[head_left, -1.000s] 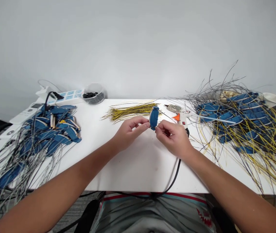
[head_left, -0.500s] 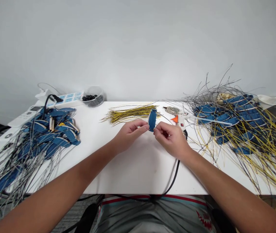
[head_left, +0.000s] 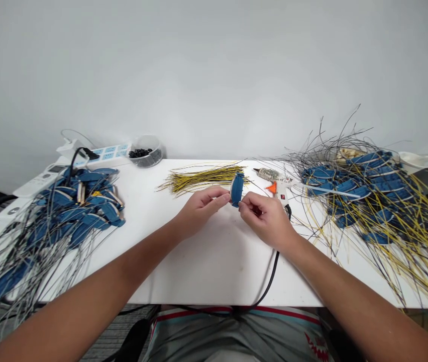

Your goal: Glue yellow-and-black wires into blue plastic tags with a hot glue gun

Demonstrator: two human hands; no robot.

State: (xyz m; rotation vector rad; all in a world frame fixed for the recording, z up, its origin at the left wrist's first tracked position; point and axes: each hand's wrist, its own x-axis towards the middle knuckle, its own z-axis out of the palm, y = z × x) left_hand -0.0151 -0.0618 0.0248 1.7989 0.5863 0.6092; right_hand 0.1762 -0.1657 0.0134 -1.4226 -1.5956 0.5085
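Between my two hands, a small curved blue piece with a pale edge is held upright above the table. My left hand pinches its left side between thumb and fingers. At the lower right end, the fingertips of my right hand are pressed together on it; whether they also grip a thin wire there is too small to tell. A bundle of yellow and black wires lies just behind the piece. To the right of it rests a glue gun with an orange trigger and a long glue stick.
Blue pieces with grey wires are heaped on the left, near a power strip. Behind them stands a clear round tub of small black parts. More blue pieces with yellow and black wires cover the right side. A black cable crosses the table's front edge.
The blue piece tilts slightly differently between my fingers. Both hands stay almost where they were, and the whole view has shifted a little.
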